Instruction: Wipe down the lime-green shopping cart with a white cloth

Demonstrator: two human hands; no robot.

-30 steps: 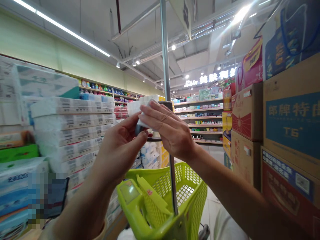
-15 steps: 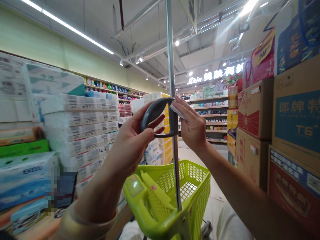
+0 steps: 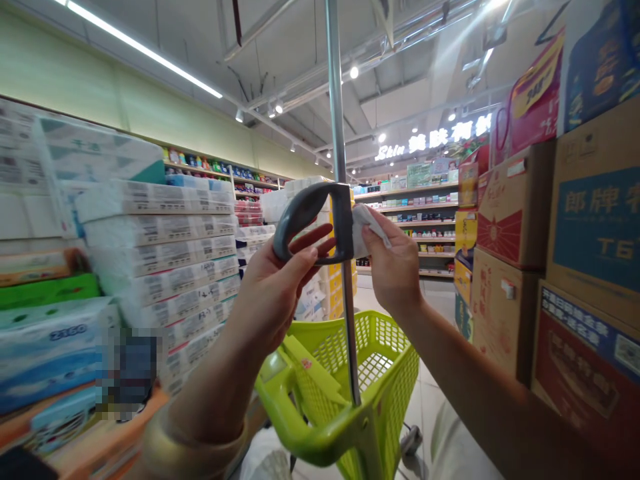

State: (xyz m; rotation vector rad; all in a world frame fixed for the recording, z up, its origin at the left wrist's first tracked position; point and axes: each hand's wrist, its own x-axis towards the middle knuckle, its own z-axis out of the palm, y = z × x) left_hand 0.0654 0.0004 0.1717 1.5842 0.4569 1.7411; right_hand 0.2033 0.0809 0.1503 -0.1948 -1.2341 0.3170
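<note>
Supermarket strip lights run along the ceiling on my feed, and a lit shop sign (image 3: 440,141) glows above the far wall shelves (image 3: 410,227). Closest to the camera is a dark grey curved handle (image 3: 300,217), a loop fixed by a bracket to the metal pole (image 3: 336,100) of a lime-green shopping basket (image 3: 360,363). The handle sits high, between my two hands. My left hand (image 3: 280,287) grips its lower curve, with the left fingers (image 3: 313,241) clenched around it and fanned out beneath the arc. My right hand (image 3: 395,270) is on the far side of the pole, pinching a crumpled white wipe (image 3: 365,230) between thumb and fingers. That wipe presses against the handle's bracket right beside the pole, so the grey loop lies just left of my right fingertips. The pole drops straight down into the basket, which hangs below both forearms. To the left, stacked packs of tissue (image 3: 155,253) rise in a tall wall; to the right, printed cardboard cartons (image 3: 505,200) are piled high. Neither hand touches those stacks.
</note>
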